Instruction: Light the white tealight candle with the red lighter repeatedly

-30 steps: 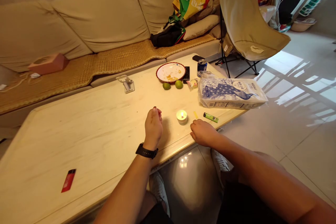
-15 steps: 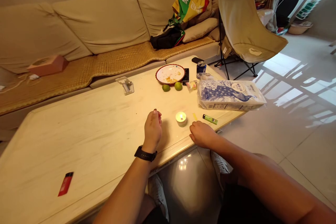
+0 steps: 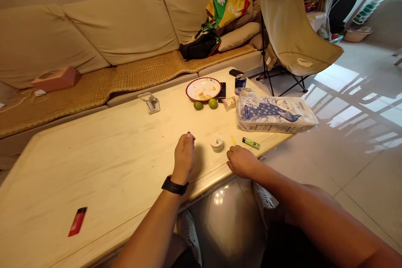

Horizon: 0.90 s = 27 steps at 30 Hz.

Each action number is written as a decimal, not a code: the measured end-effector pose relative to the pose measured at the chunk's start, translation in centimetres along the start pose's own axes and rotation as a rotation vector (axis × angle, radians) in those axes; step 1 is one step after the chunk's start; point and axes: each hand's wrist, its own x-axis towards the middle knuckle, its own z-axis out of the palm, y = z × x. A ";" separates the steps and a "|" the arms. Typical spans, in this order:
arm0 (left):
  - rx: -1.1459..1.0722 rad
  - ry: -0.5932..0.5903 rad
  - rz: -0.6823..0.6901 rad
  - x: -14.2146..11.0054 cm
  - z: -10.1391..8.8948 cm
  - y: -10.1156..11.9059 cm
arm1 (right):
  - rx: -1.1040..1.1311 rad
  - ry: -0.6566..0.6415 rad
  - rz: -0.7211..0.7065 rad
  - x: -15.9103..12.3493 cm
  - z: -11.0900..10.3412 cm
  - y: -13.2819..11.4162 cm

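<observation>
My left hand (image 3: 184, 157), a black watch on its wrist, rests on its side on the pale table (image 3: 94, 155) with fingers curled into a fist; a small dark tip shows at its top. My right hand (image 3: 241, 161) lies knuckles-up at the table's front edge, fingers curled under. Between the hands stands a small white tealight candle (image 3: 216, 143) with no flame visible. Just beyond my right hand lie a small yellow piece (image 3: 233, 139) and a green lighter (image 3: 251, 143).
A red lighter (image 3: 77, 221) lies near the front left. Further back are a plate (image 3: 203, 88), two limes (image 3: 205, 104), a can (image 3: 240, 81), a tissue pack (image 3: 276, 114) and a phone stand (image 3: 150, 102). A sofa (image 3: 119, 33) and folding chair (image 3: 292, 29) stand behind.
The candle's flame, burning in both earlier frames, has gone out. Both hands have stayed almost where they were.
</observation>
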 end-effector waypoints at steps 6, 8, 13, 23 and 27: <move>0.452 -0.159 0.206 -0.8 0.2 0.7 | -0.013 -0.005 -0.004 0.1 0.0 -0.1; 0.602 -0.198 0.310 -1.0 0.5 0.9 | -0.020 -0.002 -0.006 0.1 0.1 -0.1; 0.771 -0.214 0.456 -1.2 1.3 0.9 | -0.033 -0.013 -0.012 0.2 0.1 0.0; 0.822 -0.235 0.502 -1.1 1.9 0.9 | -0.015 0.001 0.000 0.1 0.1 0.0; 0.859 -0.250 0.533 -1.2 2.1 0.7 | -0.017 0.007 -0.006 0.1 0.2 0.0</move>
